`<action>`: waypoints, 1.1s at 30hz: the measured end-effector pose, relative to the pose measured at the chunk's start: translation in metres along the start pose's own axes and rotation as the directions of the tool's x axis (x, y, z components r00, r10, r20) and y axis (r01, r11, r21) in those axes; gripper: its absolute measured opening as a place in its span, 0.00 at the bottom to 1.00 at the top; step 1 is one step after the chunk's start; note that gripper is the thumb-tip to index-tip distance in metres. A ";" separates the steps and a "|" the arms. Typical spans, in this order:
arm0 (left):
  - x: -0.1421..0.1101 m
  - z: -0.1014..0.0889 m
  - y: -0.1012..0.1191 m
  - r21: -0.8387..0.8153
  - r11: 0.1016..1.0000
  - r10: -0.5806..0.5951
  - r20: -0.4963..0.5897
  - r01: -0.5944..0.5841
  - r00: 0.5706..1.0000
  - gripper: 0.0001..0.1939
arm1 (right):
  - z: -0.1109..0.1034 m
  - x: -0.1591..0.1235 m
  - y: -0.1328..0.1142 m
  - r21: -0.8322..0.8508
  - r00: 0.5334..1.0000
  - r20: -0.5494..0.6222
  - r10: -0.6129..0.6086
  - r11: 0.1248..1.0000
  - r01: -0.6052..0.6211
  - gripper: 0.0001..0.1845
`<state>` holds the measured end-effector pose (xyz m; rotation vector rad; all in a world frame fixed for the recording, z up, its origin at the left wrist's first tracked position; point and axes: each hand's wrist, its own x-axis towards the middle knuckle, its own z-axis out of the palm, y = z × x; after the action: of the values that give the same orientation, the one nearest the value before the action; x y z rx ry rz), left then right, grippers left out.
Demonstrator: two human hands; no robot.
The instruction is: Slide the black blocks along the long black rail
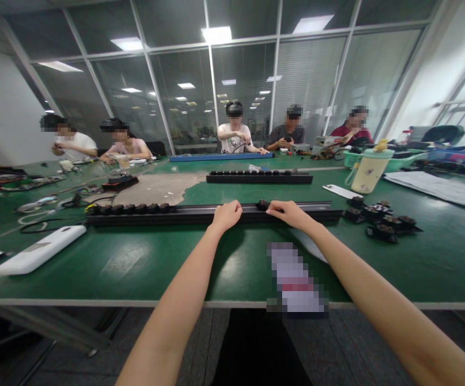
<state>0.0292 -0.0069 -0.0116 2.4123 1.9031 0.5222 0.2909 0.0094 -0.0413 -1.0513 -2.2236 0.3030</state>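
A long black channel-shaped rail (pixel 192 215) lies crosswise on the green table. My left hand (pixel 227 215) is closed over the rail's near edge, around its middle; the fingertips are partly hidden. To its right, my right hand (pixel 288 213) is closed in a pinch at a small black block (pixel 261 205) sitting in the rail. What lies between those fingertips is mostly covered by the hand. Several similar black blocks (pixel 141 208) stand in a row along the rail's left part. More loose black blocks (pixel 385 228) with brownish tops lie beyond the rail's right end.
Behind it lies a second rail (pixel 256 179) holding a row of blocks. A white power bank-like object (pixel 41 249) and cables are at left. A blurred phone-shaped item (pixel 294 276) lies near the front edge. A bottle (pixel 371 171) and white phone (pixel 341 191) stand right. Several people sit opposite.
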 end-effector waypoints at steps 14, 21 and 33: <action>-0.001 -0.001 0.002 0.023 1.000 0.008 0.001 -0.008 1.000 0.15 | -0.006 -0.011 0.011 0.015 1.000 0.003 -0.023 1.000 0.023 0.15; -0.001 -0.001 0.001 0.046 0.999 0.007 0.002 -0.007 1.000 0.15 | -0.006 -0.008 0.008 0.002 1.000 -0.009 -0.005 1.000 0.005 0.14; 0.000 0.000 0.001 0.024 1.000 0.011 0.000 -0.011 1.000 0.15 | -0.007 -0.005 0.008 -0.004 0.999 -0.034 0.031 1.000 -0.031 0.10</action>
<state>0.0298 -0.0075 -0.0114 2.4393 1.9086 0.5031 0.3029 0.0102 -0.0425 -1.0857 -2.1806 0.2918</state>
